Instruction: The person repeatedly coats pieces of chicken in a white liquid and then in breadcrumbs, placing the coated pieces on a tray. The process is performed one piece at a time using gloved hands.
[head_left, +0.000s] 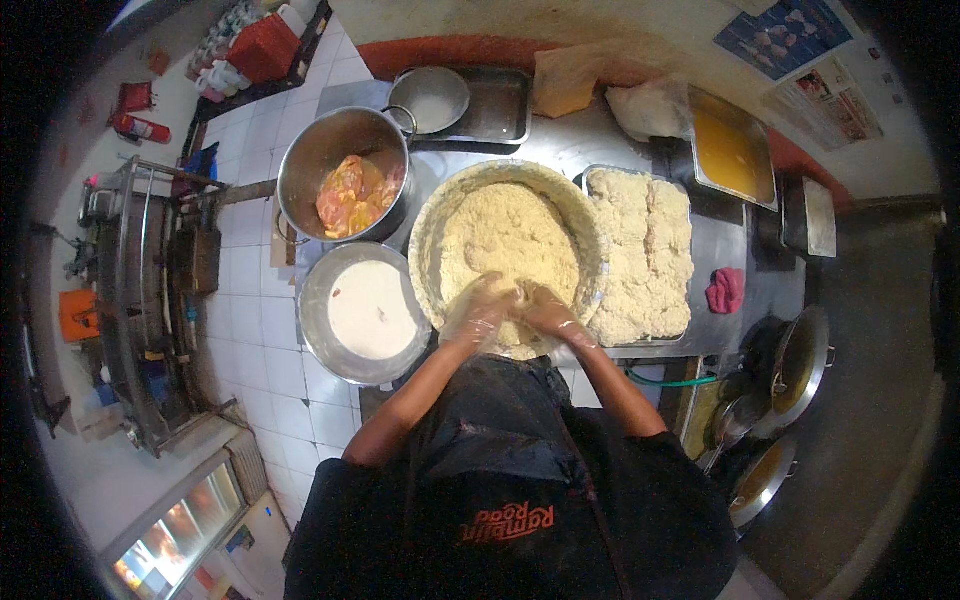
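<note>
A large basin (429, 225) full of pale yellow, crumbly flour coating (517, 217) stands right before me. Both my hands wear thin clear plastic gloves and reach into its near side. My left hand (478, 307) and my right hand (549, 309) meet at the fingertips, down in the coating. Whether a coated piece is between them cannot be made out. To the right of the basin, a metal tray (682, 342) carries rows of thickly coated pieces (637, 255). A steel bowl of milky liquid (373, 309) sits at the left, below a deep pot (294, 169) of raw, marinated meat (352, 196).
Behind the basin are a metal bowl (429, 100) on a dark baking tray (499, 105) and plastic bags (649, 109). A steel pan of orange-yellow liquid (733, 154) stands far right. A pink cloth (726, 291) lies on the steel table (765, 300); large frying pans (799, 360) are beyond it.
</note>
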